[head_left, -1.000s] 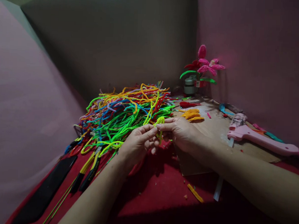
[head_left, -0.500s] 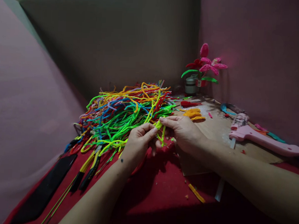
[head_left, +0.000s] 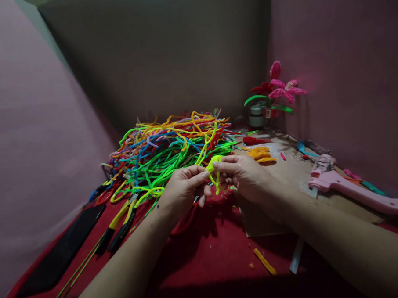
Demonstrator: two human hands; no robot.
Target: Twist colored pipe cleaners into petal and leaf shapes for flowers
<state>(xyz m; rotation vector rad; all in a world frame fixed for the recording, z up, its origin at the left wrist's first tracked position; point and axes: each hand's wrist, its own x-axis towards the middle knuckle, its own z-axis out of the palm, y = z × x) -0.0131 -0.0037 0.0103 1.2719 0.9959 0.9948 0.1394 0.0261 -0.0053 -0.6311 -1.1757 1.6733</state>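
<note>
Left hand [head_left: 183, 185] and right hand [head_left: 251, 174] pinch a bent yellow pipe cleaner [head_left: 214, 163]; uneven pulling could distort its folds, or it could snag the nearby pile [head_left: 172, 155].

On my feed, I can make out yellow lettering [head_left: 126, 225] along a black handle of the pliers [head_left: 120, 229] at the near left, but it is too small for me to read surely. At the far right, below the pink flower [head_left: 288, 90], I see a pale label [head_left: 268, 113] with marks I cannot read.
</note>
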